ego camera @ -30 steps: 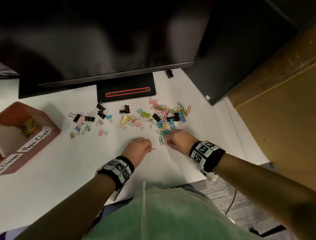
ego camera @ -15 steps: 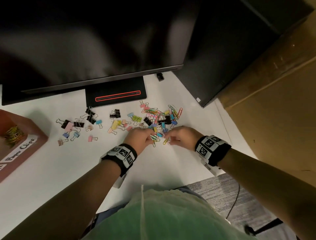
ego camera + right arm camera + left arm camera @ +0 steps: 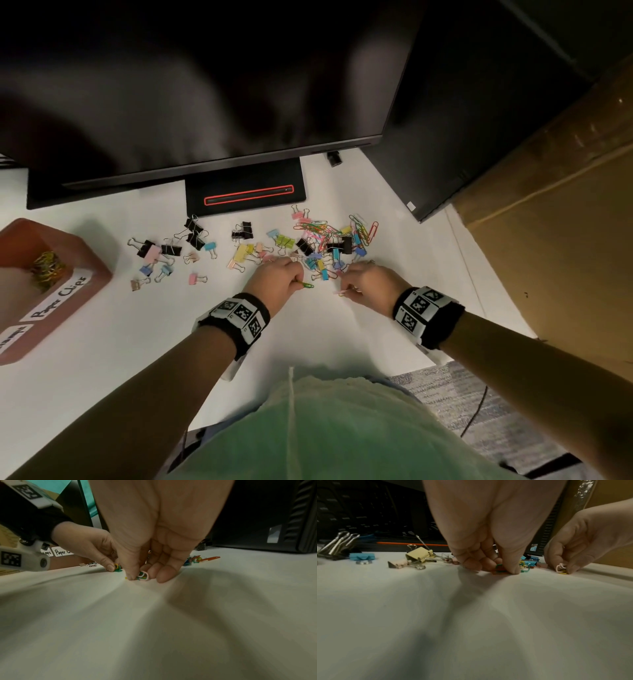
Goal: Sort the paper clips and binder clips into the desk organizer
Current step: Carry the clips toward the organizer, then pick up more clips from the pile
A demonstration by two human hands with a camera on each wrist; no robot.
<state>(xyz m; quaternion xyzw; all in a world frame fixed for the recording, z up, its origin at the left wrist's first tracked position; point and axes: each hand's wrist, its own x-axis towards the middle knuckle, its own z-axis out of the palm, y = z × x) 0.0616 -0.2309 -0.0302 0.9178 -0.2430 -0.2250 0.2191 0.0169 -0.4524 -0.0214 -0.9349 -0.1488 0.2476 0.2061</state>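
Observation:
A heap of coloured paper clips (image 3: 325, 229) and binder clips (image 3: 284, 241) lies on the white desk (image 3: 102, 359) below the monitor. My left hand (image 3: 279, 277) pinches a small bunch of green and yellow paper clips (image 3: 500, 568) against the desk at the heap's near edge. My right hand (image 3: 368, 282) pinches a pink, green and yellow bunch (image 3: 143, 576) just to the right. The two hands are a short gap apart. The brown desk organizer (image 3: 99, 274), labelled "Paper Clips", stands at far left with paper clips (image 3: 46, 265) in one compartment.
More binder clips (image 3: 164, 250) are scattered left of the heap. The monitor (image 3: 205, 102) and its black stand base (image 3: 245, 186) rise behind them. A black computer tower (image 3: 462, 120) and a cardboard box (image 3: 555, 222) stand at right. The desk's right edge runs near my right wrist.
Both hands reached into the heap's near edge, gathered clips, and drew back slightly toward me. Each now holds more clips than a second ago.

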